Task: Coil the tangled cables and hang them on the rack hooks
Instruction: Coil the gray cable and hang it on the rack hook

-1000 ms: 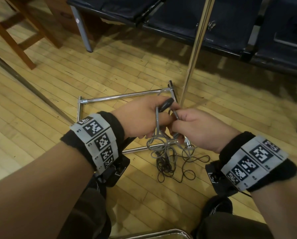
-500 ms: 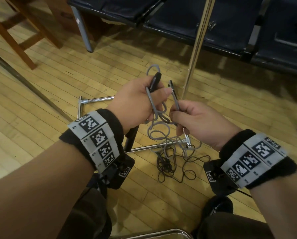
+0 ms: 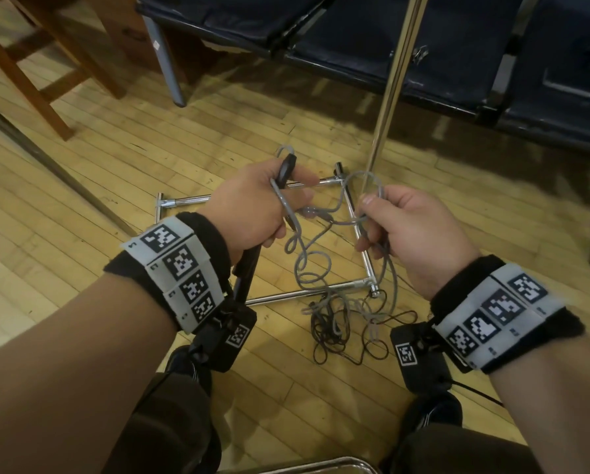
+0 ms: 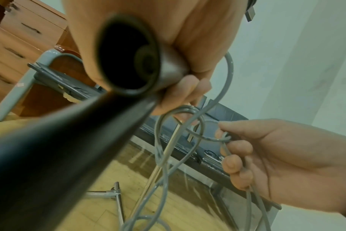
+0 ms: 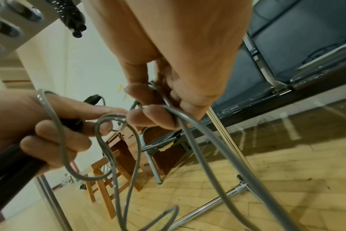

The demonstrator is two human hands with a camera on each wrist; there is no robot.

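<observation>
A grey cable (image 3: 308,265) runs between both hands and drops in loops to a tangle on the floor, mixed with a thin black cable (image 3: 331,333). My left hand (image 3: 297,189) grips a black stick (image 3: 249,268) together with a strand of the grey cable; the stick's dark tip (image 3: 286,169) pokes out above the thumb. My right hand (image 3: 372,220) pinches a loop of the grey cable (image 5: 207,140) between thumb and fingers. The left wrist view shows the stick's round end (image 4: 126,62) and the right hand (image 4: 267,156) on the cable (image 4: 160,140).
The chrome rack base (image 3: 300,292) lies on the wooden floor under the hands, and its upright pole (image 3: 389,87) rises just beyond the right hand. Dark padded seats (image 3: 372,46) line the back. A wooden stool (image 3: 40,83) stands far left. My knees are below.
The hands, close together a second ago, have drawn apart. The left hand rose with the stick and cable; the right hand moved right, pulling out a grey loop.
</observation>
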